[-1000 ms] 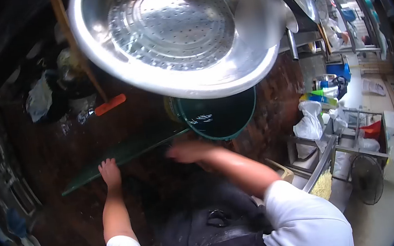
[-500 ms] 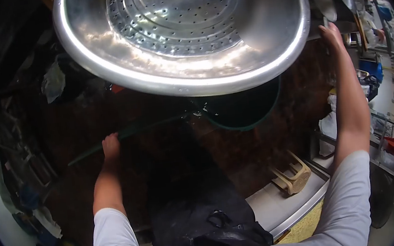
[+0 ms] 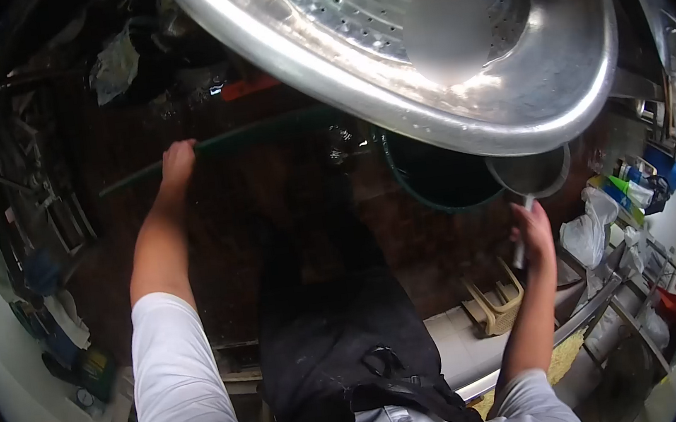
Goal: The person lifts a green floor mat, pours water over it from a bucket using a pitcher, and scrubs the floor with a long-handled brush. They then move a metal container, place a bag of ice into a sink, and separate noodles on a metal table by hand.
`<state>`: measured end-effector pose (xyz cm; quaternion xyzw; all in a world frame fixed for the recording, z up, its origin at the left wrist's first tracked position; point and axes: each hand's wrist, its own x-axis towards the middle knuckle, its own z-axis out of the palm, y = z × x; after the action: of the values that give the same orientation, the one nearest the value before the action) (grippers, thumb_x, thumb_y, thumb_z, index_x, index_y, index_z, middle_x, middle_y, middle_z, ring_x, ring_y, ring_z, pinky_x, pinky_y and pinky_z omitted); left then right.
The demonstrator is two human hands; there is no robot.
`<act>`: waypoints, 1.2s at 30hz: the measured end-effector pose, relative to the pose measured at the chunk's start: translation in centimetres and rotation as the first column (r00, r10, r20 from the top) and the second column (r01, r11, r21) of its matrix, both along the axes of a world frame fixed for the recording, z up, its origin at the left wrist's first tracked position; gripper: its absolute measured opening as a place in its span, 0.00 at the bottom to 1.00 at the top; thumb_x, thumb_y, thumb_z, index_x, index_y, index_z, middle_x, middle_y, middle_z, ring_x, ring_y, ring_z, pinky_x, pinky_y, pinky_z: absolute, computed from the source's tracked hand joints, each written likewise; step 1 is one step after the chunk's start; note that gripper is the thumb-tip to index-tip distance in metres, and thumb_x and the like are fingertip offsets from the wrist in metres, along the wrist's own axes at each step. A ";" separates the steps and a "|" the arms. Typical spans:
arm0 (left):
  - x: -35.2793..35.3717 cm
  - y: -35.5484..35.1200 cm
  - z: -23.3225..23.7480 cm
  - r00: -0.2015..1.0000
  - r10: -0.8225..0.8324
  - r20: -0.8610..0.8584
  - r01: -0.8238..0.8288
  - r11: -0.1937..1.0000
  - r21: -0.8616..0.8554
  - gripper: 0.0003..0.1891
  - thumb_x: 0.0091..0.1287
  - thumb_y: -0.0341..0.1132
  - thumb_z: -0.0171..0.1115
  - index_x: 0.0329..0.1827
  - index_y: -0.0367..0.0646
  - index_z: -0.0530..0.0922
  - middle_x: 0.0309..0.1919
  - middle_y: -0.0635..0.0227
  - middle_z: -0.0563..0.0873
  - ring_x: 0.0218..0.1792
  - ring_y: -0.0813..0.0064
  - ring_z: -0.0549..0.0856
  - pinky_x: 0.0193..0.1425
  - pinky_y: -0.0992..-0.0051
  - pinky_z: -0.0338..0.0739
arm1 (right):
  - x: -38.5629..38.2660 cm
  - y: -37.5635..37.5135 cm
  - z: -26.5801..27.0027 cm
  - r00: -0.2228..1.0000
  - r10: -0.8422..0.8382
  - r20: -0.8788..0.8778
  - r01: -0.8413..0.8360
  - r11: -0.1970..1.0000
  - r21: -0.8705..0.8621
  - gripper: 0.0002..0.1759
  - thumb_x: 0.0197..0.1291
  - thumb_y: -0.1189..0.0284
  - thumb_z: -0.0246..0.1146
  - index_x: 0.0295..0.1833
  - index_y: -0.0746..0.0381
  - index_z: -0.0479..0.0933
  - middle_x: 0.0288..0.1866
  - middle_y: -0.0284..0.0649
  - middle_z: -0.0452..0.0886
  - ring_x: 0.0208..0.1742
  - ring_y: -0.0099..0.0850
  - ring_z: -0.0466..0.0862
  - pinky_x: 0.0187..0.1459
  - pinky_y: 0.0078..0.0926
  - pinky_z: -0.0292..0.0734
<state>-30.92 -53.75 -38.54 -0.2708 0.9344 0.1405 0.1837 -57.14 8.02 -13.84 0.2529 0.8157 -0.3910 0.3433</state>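
Curling your right hand [image 3: 535,233] round its handle [image 3: 519,254] suits the likely stiff metal ladle [image 3: 536,177] ahead; your left hand [image 3: 178,162] grips a green edge [image 3: 254,134].

Head-worn view, forward and down

Glossy metal basin [image 3: 399,87], duller metal scoop [image 3: 536,174], smooth-looking green plastic tub [image 3: 444,174], matt black cloth apron [image 3: 330,324]

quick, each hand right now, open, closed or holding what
Left hand: closed, holding the edge of a long green piece.
Right hand: closed, holding a round scoop by its handle.
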 end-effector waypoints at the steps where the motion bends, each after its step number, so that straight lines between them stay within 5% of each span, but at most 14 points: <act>1: -0.9 -0.6 0.3 0.998 -0.031 0.058 0.028 0.999 0.039 0.15 0.65 0.35 0.47 0.44 0.45 0.83 0.40 0.50 0.84 0.47 0.50 0.81 0.53 0.54 0.75 | -0.4 0.3 -4.5 0.991 0.124 -0.047 -0.126 0.990 -0.057 0.16 0.60 0.67 0.63 0.52 0.59 0.71 0.28 0.29 0.73 0.23 0.21 0.73 0.21 0.20 0.69; 4: -3.1 -1.0 1.4 0.994 -0.088 -0.060 0.089 0.996 0.013 0.12 0.64 0.35 0.51 0.41 0.45 0.83 0.38 0.51 0.84 0.45 0.50 0.82 0.50 0.53 0.74 | -2.2 -3.6 -14.0 0.903 0.417 0.102 -0.422 0.820 0.386 0.25 0.62 0.67 0.61 0.63 0.61 0.68 0.37 0.45 0.81 0.31 0.35 0.82 0.31 0.33 0.77; 5: -4.4 -0.7 2.4 0.996 -0.078 -0.050 0.079 0.997 0.006 0.12 0.64 0.35 0.51 0.41 0.45 0.83 0.38 0.51 0.84 0.45 0.50 0.82 0.50 0.53 0.74 | -2.3 -1.0 -20.3 0.652 0.755 -0.060 -0.616 0.575 0.538 0.25 0.62 0.67 0.59 0.64 0.62 0.67 0.42 0.52 0.81 0.39 0.43 0.83 0.38 0.39 0.78; 6: -5.6 -0.5 3.4 0.997 -0.068 0.027 0.068 0.998 0.020 0.11 0.63 0.35 0.53 0.41 0.45 0.83 0.38 0.52 0.84 0.46 0.51 0.82 0.50 0.53 0.74 | -2.5 1.4 -25.8 0.252 0.957 -0.146 -0.650 0.280 0.706 0.25 0.62 0.67 0.58 0.64 0.63 0.66 0.47 0.58 0.80 0.46 0.50 0.83 0.45 0.45 0.78; 7: -5.8 -0.3 3.5 0.992 -0.059 0.110 0.055 0.998 0.037 0.10 0.62 0.35 0.55 0.41 0.46 0.83 0.38 0.52 0.85 0.46 0.51 0.82 0.49 0.53 0.73 | -2.4 0.6 -27.3 0.242 0.958 -0.151 -0.664 0.277 0.695 0.25 0.62 0.67 0.58 0.64 0.63 0.66 0.47 0.58 0.80 0.46 0.50 0.83 0.45 0.45 0.78; 12: -6.3 -0.7 2.6 0.992 -0.083 0.095 0.087 0.995 -0.038 0.09 0.62 0.36 0.59 0.43 0.46 0.82 0.39 0.55 0.85 0.47 0.54 0.82 0.47 0.53 0.70 | -2.5 -2.9 -32.7 0.610 0.792 -0.021 -0.763 0.594 0.255 0.16 0.58 0.68 0.61 0.51 0.63 0.71 0.38 0.50 0.80 0.36 0.42 0.82 0.35 0.38 0.77; 17: -5.8 -0.5 1.5 0.993 -0.109 -0.046 0.104 0.990 -0.097 0.10 0.64 0.39 0.59 0.45 0.46 0.80 0.39 0.58 0.86 0.46 0.55 0.82 0.48 0.53 0.67 | -2.3 -5.3 -34.1 0.781 0.547 0.301 -0.532 0.836 -0.139 0.09 0.54 0.70 0.63 0.37 0.64 0.76 0.29 0.43 0.79 0.26 0.35 0.80 0.26 0.32 0.77; 25: -5.7 -1.0 2.4 1.000 -0.013 0.028 0.013 1.000 0.014 0.10 0.64 0.42 0.60 0.38 0.45 0.81 0.34 0.55 0.85 0.43 0.52 0.83 0.44 0.54 0.70 | -1.0 -5.2 -16.1 0.855 0.503 0.125 -0.458 0.847 -0.271 0.11 0.54 0.71 0.63 0.37 0.63 0.69 0.16 0.33 0.68 0.12 0.25 0.69 0.15 0.24 0.65; 30: -6.9 1.3 2.6 0.975 0.152 0.159 -0.136 0.985 -0.111 0.16 0.62 0.41 0.62 0.53 0.54 0.81 0.43 0.61 0.86 0.50 0.59 0.83 0.49 0.55 0.74 | 2.2 -6.6 -6.3 0.909 0.414 0.043 -0.396 0.892 -0.218 0.13 0.54 0.76 0.60 0.45 0.65 0.71 0.23 0.33 0.71 0.16 0.21 0.70 0.17 0.21 0.67; 33: -12.0 7.1 4.1 0.989 -0.132 0.066 0.134 0.990 -0.033 0.15 0.56 0.40 0.67 0.47 0.51 0.81 0.38 0.63 0.86 0.47 0.60 0.84 0.47 0.57 0.78 | 3.7 -8.1 -3.7 0.941 0.339 0.001 -0.327 0.909 -0.260 0.14 0.55 0.76 0.60 0.47 0.65 0.70 0.24 0.32 0.71 0.16 0.20 0.70 0.17 0.20 0.67; 35: -14.9 11.0 1.0 0.980 -0.109 -0.164 0.110 0.994 -0.003 0.13 0.55 0.42 0.67 0.42 0.50 0.81 0.38 0.64 0.86 0.45 0.60 0.85 0.45 0.59 0.78 | 4.6 -9.7 -2.4 0.937 0.350 0.009 -0.337 0.907 -0.253 0.14 0.56 0.77 0.60 0.48 0.65 0.70 0.25 0.32 0.72 0.16 0.20 0.69 0.17 0.21 0.67; 36: -16.3 13.0 -1.7 0.919 -0.252 -0.303 0.193 0.958 -0.211 0.12 0.57 0.42 0.65 0.42 0.51 0.81 0.38 0.66 0.87 0.44 0.63 0.85 0.47 0.59 0.75 | 5.1 -10.8 -1.7 0.940 0.341 -0.005 -0.333 0.916 -0.225 0.14 0.57 0.77 0.60 0.50 0.65 0.71 0.25 0.32 0.73 0.16 0.20 0.70 0.17 0.21 0.66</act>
<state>-47.21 -40.73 -40.25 -0.1506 0.9854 0.0779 0.0165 -52.05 -2.77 -15.52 0.0755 0.7920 -0.4104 0.4457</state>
